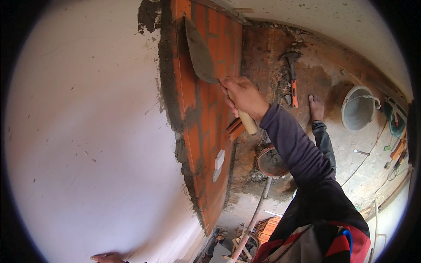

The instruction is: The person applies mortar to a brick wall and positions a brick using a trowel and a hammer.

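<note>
My right hand [246, 97] is closed round the pale wooden handle of a trowel [201, 55]. Its grey, mortar-smeared blade points up and away, lying at or close to the orange brick wall [206, 118] near its top edge. Wet grey mortar [166, 83] runs along the seam between the bricks and the white plastered surface [96, 109]. At the bottom left, part of my left hand [107, 257] shows against the white surface, fingers stretched out and holding nothing. A piece of brick [235, 129] juts out below the trowel handle.
On the dirty floor lie a hammer [293, 83] with an orange grip and a mortar pan [272, 162]. My bare foot [316, 108] stands near a whitish bucket [358, 109]. A pole [258, 208] leans below, beside stacked bricks [269, 228]. Two small white blocks [219, 165] are on the brick wall.
</note>
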`<state>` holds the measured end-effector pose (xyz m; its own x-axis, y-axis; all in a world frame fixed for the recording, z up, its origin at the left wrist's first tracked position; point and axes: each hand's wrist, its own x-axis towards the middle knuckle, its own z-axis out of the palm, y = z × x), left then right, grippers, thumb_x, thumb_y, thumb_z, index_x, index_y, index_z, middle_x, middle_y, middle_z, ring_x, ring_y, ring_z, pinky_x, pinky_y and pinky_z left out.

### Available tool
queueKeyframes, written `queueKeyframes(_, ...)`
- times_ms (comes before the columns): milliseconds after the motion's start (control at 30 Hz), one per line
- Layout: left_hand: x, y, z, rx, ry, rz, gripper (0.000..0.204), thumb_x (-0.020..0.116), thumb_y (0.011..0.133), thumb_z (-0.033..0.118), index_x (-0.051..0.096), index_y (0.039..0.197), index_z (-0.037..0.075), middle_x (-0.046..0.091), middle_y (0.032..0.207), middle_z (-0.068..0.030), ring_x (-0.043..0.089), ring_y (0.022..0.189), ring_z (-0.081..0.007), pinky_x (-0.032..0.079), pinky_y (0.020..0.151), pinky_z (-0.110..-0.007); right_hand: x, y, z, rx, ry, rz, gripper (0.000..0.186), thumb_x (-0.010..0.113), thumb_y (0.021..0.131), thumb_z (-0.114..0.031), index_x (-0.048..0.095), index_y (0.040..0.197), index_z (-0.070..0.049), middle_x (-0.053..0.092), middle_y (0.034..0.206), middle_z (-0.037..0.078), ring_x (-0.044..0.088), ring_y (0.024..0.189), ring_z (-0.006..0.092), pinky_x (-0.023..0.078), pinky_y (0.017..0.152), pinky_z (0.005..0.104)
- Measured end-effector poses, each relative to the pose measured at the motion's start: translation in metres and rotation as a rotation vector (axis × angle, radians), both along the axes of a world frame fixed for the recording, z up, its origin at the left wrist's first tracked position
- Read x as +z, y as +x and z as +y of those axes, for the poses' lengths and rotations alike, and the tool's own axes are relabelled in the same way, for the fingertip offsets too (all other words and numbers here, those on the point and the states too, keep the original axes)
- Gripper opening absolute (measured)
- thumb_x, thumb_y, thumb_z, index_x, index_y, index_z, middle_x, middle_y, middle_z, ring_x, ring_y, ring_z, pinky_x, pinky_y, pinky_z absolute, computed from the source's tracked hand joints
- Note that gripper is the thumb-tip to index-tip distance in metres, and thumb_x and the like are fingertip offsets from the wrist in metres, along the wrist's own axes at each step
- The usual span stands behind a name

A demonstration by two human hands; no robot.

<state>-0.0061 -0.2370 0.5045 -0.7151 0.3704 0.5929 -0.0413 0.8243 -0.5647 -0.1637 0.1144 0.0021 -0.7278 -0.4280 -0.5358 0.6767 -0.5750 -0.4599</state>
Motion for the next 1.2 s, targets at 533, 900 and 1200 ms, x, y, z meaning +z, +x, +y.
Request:
queueKeyframes(533, -0.003, -0.004, 0.013, 0.282, -0.591, 0.136, 0.052, 0.028, 0.106, 0.033, 0.022, 0.156, 0.021, 0.018, 0.163, -0.0029, 0.016, 0.149, -0.0148, 0.012, 0.122, -0.051, -0.037, 0.015, -0.032, -0.010, 0.657, 0.325, 0.045, 0.048, 0.101, -0.037, 0.066, 0.104, 0.005, 0.062, 0.073, 0.022, 0.064, 0.073, 0.0344, 0.050, 0.071, 0.0422)
queueKeyframes(900, 0.005, -0.007, 0.007, 0.180, -0.812, 0.072, 0.055, 0.035, 0.105, 0.028, 0.019, 0.156, 0.017, 0.023, 0.160, -0.0149, 0.017, 0.148, -0.0314, 0.015, 0.119, -0.057, -0.038, -0.001, -0.009, 0.141, 0.372, 0.090, 0.041, 0.046, 0.102, -0.033, 0.064, 0.119, 0.001, 0.058, 0.062, 0.009, 0.060, 0.052, 0.0192, 0.049, 0.048, 0.0352)
queueKeyframes(1200, 0.006, 0.001, -0.003, 0.312, -0.671, 0.172, 0.060, 0.037, 0.105, 0.028, 0.013, 0.155, 0.006, 0.018, 0.161, -0.0168, 0.015, 0.148, -0.0331, 0.018, 0.119, -0.052, -0.023, 0.060, -0.026, 0.094, 0.216, 0.015, 0.045, 0.044, 0.103, -0.038, 0.061, 0.113, 0.002, 0.049, 0.054, 0.004, 0.047, 0.040, 0.0124, 0.041, 0.040, 0.0293)
